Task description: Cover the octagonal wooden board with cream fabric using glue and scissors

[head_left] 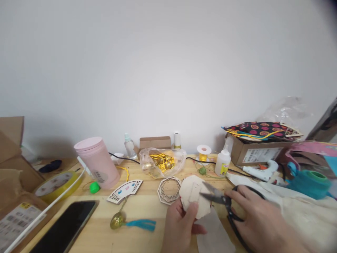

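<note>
In my left hand (181, 225) is a pale, roughly eight-sided piece (193, 191), pinched with the thumb on its face; a faint rectangular outline shows on it. Black-handled scissors (226, 202) are in my right hand (252, 211), their blades parted and lying against the right edge of the piece. Whether the blades bite into it I cannot tell. Just behind and left of my left hand lies a wooden octagonal lattice frame (168, 190). Under both hands is a sheet of white paper (214, 233).
Leftward lie a fan-shaped ornament (126, 191) with a gold bell (117, 220) and blue tassel, a phone (65, 226), a pink tumbler (97, 163) and yellow tape (56, 186). Behind are a bag of bells (163, 163) and a glue bottle (223, 163). A glue gun (265, 172) lies right.
</note>
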Demonstrator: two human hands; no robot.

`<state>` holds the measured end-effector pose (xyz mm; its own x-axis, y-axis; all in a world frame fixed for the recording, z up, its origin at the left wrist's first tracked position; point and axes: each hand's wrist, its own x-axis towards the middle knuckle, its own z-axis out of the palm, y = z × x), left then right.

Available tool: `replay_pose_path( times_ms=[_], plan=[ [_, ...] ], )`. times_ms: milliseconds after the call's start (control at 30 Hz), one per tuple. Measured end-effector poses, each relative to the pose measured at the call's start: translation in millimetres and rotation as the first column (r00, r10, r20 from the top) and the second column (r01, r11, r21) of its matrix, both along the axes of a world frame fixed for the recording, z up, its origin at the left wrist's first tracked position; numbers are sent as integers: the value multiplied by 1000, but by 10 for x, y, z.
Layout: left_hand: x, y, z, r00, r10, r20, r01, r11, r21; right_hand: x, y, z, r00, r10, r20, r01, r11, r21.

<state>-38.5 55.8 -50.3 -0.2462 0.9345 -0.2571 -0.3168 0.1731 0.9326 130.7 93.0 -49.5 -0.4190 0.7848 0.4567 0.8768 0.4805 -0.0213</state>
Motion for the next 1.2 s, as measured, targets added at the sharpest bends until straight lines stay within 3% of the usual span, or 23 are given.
replay_pose_path(
  times_ms=[100, 200, 267, 333, 433, 533, 633, 767, 833, 1000, 1200],
  plan=[
    [-4, -2, 10, 1000, 7, 7, -8, 1000, 1, 10, 16, 7, 999, 43, -15, -44, 992, -122],
    [8, -20, 54, 999, -29, 32, 29, 1000, 10, 90, 104, 16, 993, -78, -88, 65, 989, -136],
    [15, -34, 89, 998, -44, 55, 43, 999, 15, 142, 164, 19, 974, -131, -186, 98, 980, -175],
    [13, -42, 114, 995, -39, 91, 37, 999, 26, 152, 192, 20, 935, -116, -336, 28, 966, -255],
    [-4, -36, 112, 986, -16, 165, 11, 999, 32, 85, 163, 24, 806, -90, -585, -156, 921, -357],
    [-2, -16, 55, 966, -47, 253, 45, 999, 14, -13, 82, 48, 634, -159, -757, -317, 839, -442],
    [41, 1, -35, 936, -149, 318, 154, 988, 8, -93, -5, 80, 481, -248, -841, -470, 737, -486],
    [96, 8, -130, 940, -210, 271, 225, 974, -25, -167, -78, 59, 358, -247, -900, -646, 631, -430],
    [95, 10, -146, 954, -212, 211, 218, 976, -5, -191, -97, 23, 345, -233, -909, -675, 612, -413],
    [59, 6, -125, 990, -142, -14, 142, 990, -6, -208, -111, -19, 451, -176, -875, -639, 621, -454],
    [63, -14, -34, 983, -174, -49, 176, 984, 25, -171, -80, -20, 490, -132, -862, -672, 572, -470]
  ],
)
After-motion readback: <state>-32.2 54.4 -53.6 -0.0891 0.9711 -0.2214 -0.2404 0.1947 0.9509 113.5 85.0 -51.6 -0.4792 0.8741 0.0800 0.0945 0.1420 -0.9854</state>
